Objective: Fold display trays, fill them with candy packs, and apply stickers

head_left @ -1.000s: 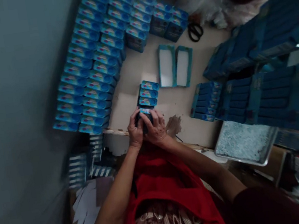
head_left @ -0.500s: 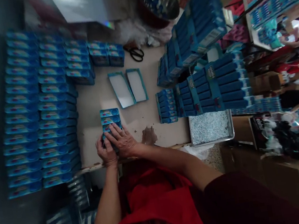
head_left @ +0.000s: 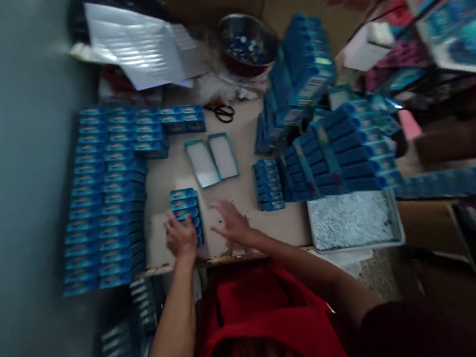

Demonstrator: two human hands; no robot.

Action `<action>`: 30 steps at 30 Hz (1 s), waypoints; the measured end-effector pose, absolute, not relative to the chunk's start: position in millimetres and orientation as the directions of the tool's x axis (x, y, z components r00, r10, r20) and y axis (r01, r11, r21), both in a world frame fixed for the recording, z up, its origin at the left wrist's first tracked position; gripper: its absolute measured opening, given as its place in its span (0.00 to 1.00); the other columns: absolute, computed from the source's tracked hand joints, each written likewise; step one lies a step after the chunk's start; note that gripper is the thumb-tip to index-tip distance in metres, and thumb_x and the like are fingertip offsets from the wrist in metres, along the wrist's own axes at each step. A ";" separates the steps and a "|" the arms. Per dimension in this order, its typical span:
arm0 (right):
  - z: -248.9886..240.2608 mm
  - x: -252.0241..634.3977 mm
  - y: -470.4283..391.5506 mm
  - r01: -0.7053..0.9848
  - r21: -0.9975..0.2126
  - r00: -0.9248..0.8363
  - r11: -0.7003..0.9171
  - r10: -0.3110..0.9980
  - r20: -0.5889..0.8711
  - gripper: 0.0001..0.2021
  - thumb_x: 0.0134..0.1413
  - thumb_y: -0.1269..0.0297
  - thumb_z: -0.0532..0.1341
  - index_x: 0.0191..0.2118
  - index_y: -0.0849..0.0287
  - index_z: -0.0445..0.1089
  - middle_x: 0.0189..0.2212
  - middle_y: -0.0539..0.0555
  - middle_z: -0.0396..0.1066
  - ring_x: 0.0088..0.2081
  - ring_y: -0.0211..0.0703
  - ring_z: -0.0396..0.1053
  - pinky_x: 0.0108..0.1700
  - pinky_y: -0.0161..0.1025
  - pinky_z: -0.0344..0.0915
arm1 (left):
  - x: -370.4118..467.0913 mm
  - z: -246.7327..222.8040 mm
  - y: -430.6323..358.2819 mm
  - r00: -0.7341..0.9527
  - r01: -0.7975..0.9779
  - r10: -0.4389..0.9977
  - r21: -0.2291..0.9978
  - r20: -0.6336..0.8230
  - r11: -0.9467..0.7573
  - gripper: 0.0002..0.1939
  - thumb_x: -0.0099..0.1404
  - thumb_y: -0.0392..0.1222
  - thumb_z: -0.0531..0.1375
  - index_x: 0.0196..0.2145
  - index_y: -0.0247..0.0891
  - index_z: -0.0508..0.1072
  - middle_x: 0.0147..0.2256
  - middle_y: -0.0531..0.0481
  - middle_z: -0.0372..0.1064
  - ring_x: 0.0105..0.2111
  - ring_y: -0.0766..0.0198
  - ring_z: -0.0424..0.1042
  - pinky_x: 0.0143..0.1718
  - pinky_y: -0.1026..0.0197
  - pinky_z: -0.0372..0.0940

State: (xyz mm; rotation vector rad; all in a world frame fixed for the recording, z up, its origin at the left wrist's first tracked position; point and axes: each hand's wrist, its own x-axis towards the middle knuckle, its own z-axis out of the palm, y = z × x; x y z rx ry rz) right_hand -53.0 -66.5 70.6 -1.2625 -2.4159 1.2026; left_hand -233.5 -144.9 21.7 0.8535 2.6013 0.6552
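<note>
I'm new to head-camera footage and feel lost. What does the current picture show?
No machine here: just a person's two bare hands, seen from a camera worn on the head, looking forward and down. The left hand touches a short row of blue boxes; whether it grips them is unclear. The right hand, open and blurred, appears to hold nothing. On the table lie two blue-rimmed trays, white inside, and black-handled scissors. More blue boxes stand at left, blue packs at right.

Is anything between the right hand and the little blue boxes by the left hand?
No, I see only bare tabletop between the right hand and the small blue boxes. The left hand covers part of them.
</note>
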 end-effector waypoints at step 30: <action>8.4 -323.9 181.3 0.535 -0.276 -0.830 0.798 0.558 0.006 0.48 0.71 0.35 0.52 0.80 0.69 0.48 0.79 0.77 0.47 0.82 0.74 0.36 0.76 0.82 0.31 | -229.2 25.4 -146.9 -0.721 0.574 0.655 0.335 -0.226 0.747 0.37 0.80 0.66 0.49 0.71 0.36 0.68 0.55 0.31 0.77 0.52 0.43 0.79 0.52 0.50 0.71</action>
